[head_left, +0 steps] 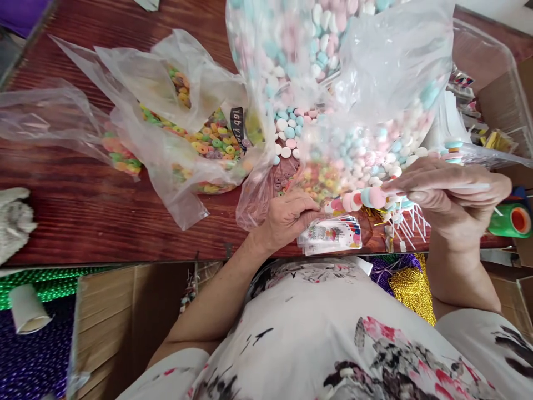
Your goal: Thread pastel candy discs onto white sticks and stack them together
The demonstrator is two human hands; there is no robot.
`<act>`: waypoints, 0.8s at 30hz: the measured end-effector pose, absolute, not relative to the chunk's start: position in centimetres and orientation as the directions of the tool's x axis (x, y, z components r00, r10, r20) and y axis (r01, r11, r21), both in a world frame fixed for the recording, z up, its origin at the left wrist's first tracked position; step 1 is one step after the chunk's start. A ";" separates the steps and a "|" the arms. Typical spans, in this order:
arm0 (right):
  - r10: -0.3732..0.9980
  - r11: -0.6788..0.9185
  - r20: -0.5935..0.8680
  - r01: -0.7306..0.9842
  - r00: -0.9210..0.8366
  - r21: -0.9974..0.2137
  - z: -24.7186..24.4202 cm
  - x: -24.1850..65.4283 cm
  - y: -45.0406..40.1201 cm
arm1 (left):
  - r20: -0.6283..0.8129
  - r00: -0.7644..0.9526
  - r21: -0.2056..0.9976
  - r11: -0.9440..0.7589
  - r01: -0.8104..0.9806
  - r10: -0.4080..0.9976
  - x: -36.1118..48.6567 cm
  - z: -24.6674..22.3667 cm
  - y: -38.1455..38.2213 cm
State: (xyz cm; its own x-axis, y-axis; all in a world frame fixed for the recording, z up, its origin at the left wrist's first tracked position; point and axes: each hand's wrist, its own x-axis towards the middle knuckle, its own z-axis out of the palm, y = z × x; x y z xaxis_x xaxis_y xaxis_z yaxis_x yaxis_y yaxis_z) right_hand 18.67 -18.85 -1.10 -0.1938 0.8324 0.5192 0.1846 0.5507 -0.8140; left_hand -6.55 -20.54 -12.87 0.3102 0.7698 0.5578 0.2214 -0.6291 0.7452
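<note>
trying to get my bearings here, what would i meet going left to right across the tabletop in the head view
Whitish bundle → bag of colorful rings → left hand → fanned cards → right hand → green roll.

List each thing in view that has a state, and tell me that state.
Disc row, held.
Left hand, fingers pinched at its left end.
Right hand, fingers bent, apparently gripping it too.
Cards, overlapping, loosely fanned.
Ring-piece bag, lying, partly filled.
Pastel-piece bag, bulging with pieces.
White sticks, bunched, splayed.
Cardboard tube, hollow, tilted.
</note>
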 end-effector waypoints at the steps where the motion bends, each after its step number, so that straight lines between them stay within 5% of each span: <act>1: 0.842 0.535 0.508 0.169 -0.179 -0.827 -1.3 18.4 -19.0 | 0.574 0.317 0.723 -0.649 0.238 0.755 -6.5 -13.0 -20.6; 10: 0.908 0.416 0.415 0.004 -0.051 -0.909 -2.9 17.7 -19.3 | 0.481 0.372 0.703 -0.603 0.377 0.794 -5.5 -12.4 -20.4; 17: 0.837 0.542 0.537 0.024 -0.111 -0.840 -2.2 17.6 -19.2 | 0.335 0.506 0.877 -0.459 0.141 0.795 -4.8 -10.9 -19.8; 21: 0.815 0.569 0.548 0.083 -0.188 -0.818 -1.2 17.4 -19.3 | 0.199 0.549 0.939 -0.318 0.129 0.812 -5.1 -10.3 -20.2; 24: 0.873 0.476 0.455 0.106 -0.178 -0.873 -1.0 17.4 -18.9 | 0.205 0.537 0.902 -0.370 0.221 0.819 -5.1 -10.0 -20.3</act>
